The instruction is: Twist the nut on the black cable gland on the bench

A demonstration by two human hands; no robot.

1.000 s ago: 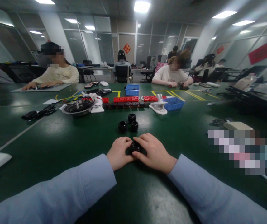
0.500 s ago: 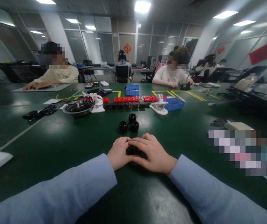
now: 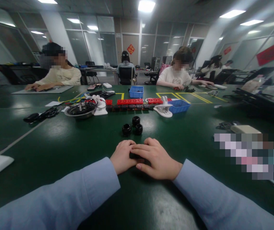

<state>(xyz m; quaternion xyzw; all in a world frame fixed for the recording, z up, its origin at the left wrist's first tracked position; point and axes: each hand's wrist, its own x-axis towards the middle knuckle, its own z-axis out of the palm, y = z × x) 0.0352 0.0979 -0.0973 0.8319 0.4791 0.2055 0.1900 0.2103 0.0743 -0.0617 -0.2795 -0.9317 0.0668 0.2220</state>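
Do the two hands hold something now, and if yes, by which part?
It cannot be told: the right hand reaches across to the left hand and hides most of the dark space between them.

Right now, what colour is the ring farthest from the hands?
The farthest ring is shiny black, clearest in the head view.

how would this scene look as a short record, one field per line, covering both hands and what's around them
left hand: curled low over the green table
right hand: fingers reaching to the left hand
between hands: dark gap; contents not clearly visible
nearest parts: three black rings, grouped just beyond the hands
farther out: row of red pieces, metal bowl to its left
blue bins: two
people: two seated at the far side
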